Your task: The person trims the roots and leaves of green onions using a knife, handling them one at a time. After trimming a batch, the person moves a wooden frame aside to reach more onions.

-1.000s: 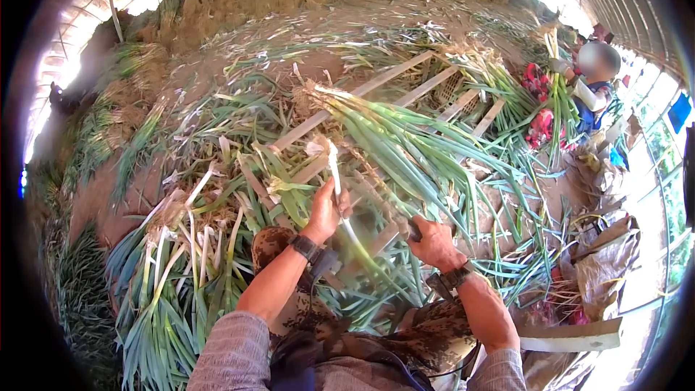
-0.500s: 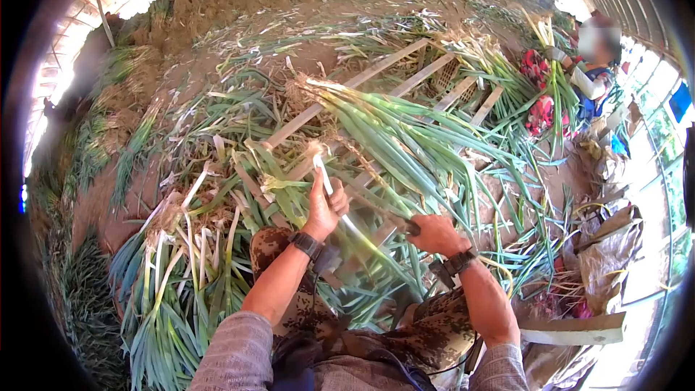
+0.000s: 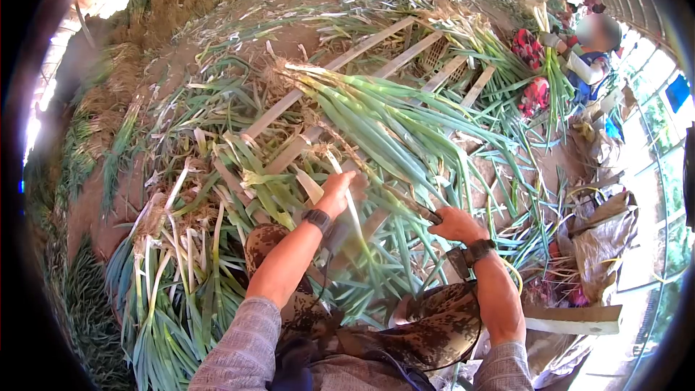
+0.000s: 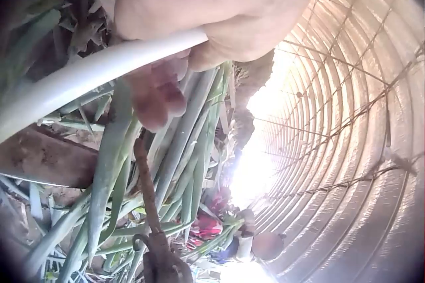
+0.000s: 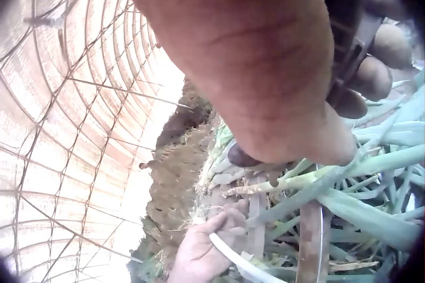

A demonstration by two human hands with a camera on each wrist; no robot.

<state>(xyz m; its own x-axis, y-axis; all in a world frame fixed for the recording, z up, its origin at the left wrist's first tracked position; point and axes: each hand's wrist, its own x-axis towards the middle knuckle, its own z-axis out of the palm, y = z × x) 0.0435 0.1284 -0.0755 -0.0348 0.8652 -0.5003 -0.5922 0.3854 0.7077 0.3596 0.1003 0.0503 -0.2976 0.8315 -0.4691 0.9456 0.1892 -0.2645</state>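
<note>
My left hand (image 3: 337,192) grips a single leek (image 3: 353,210) around its white shank. The root end points up and away, and the green leaves hang toward my knees. In the left wrist view the bare white shank (image 4: 99,74) passes under the palm. My right hand (image 3: 460,224) holds a dark-handled air blow gun. In the left wrist view its thin rusty tube (image 4: 147,187) and small hook (image 4: 139,240) show above the leaves. The tube points toward the leek, a short gap away. Fingers (image 5: 374,77) curl around the handle in the right wrist view.
A large leek pile (image 3: 391,116) lies across wooden slats (image 3: 289,105) ahead. More leeks (image 3: 174,268) lie at my left, roots away from me. Another person (image 3: 594,76) sits at the far right. A pale board (image 3: 572,318) juts out by my right arm.
My left hand has turned over, from fingers facing up to the back showing, and has moved right over the slats with the leek. My right hand has moved slightly right, still holding the blow gun.
</note>
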